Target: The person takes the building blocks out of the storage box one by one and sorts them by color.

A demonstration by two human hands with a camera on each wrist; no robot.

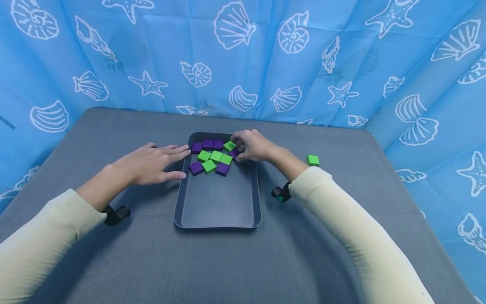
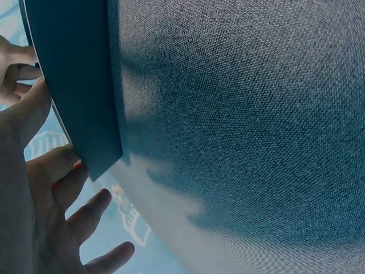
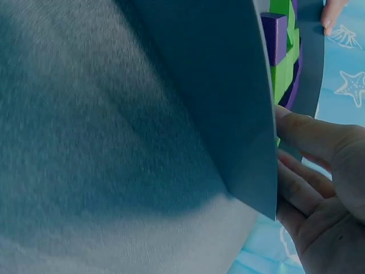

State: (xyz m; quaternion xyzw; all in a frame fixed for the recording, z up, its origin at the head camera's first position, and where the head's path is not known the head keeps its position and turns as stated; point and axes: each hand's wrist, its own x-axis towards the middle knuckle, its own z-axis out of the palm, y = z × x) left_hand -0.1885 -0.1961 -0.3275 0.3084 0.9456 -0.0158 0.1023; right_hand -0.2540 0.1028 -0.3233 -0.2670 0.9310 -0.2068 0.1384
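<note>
A dark grey tray (image 1: 218, 207) lies on the table with several purple and green blocks grouped in its far half. My left hand (image 1: 149, 164) has its fingers stretched out, the tips at the tray's left rim. At the far right corner my right hand (image 1: 252, 145) reaches over the rim with bent fingers, its thumb and fingertips around a purple block (image 1: 234, 153). Beside those fingertips a green block (image 1: 229, 146) sits at an angle. In the right wrist view the thumb (image 3: 308, 131) goes inside the tray wall, which hides the fingertips.
One loose green block (image 1: 313, 160) lies on the grey cloth-covered table (image 1: 152, 261), right of the tray. A blue curtain (image 1: 159, 59) with white shell prints hangs behind the table's far edge. Dark straps are on both wrists.
</note>
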